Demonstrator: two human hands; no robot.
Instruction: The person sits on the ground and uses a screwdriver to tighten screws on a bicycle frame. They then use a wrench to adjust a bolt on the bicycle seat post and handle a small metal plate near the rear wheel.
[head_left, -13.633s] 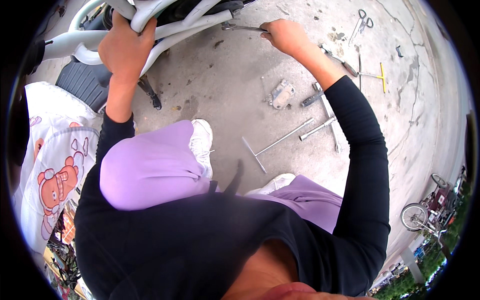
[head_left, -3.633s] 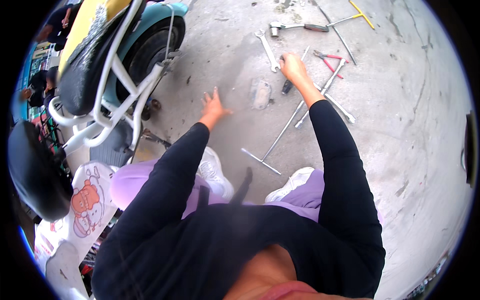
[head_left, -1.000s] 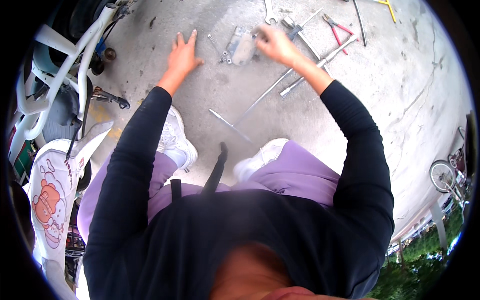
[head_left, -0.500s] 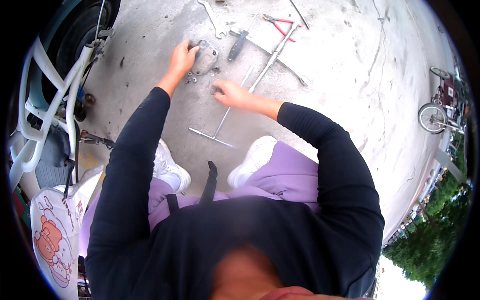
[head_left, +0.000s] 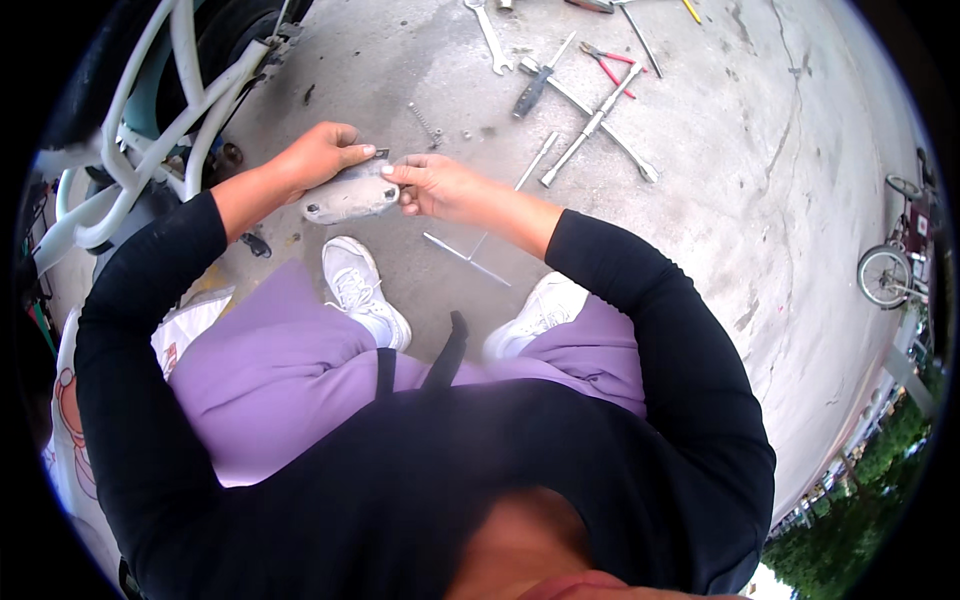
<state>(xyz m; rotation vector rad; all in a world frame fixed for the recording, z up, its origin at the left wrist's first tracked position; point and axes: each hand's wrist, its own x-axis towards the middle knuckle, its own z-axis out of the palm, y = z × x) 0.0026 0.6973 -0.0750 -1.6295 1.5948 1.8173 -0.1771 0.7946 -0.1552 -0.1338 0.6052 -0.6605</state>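
A grey metal part [head_left: 350,203] with rounded ends and bolt holes hangs above the ground, ahead of my left shoe. My left hand [head_left: 322,160] grips its upper left side, thumb on top near a small dark piece at the edge. At its right end, the thumb and fingers of my right hand [head_left: 432,186] close on the rim; whether they also hold something small cannot be seen. Beyond the hands lie a coil spring [head_left: 425,123] and a few small metal bits. Right of my right hand, a T-handle wrench [head_left: 470,258] lies partly under my forearm.
Farther out lie a screwdriver [head_left: 532,93], a cross-shaped lug wrench [head_left: 597,122], red-handled pliers [head_left: 606,68] and an open-ended wrench [head_left: 487,36]. A white tubular vehicle frame [head_left: 160,150] and a dark wheel stand close on the left. My white shoes [head_left: 358,285] flank the ground between.
The metal part has been lifted off the ground and brought nearer and to the left by my left hand. My right hand has moved over to it and now grips its right end.
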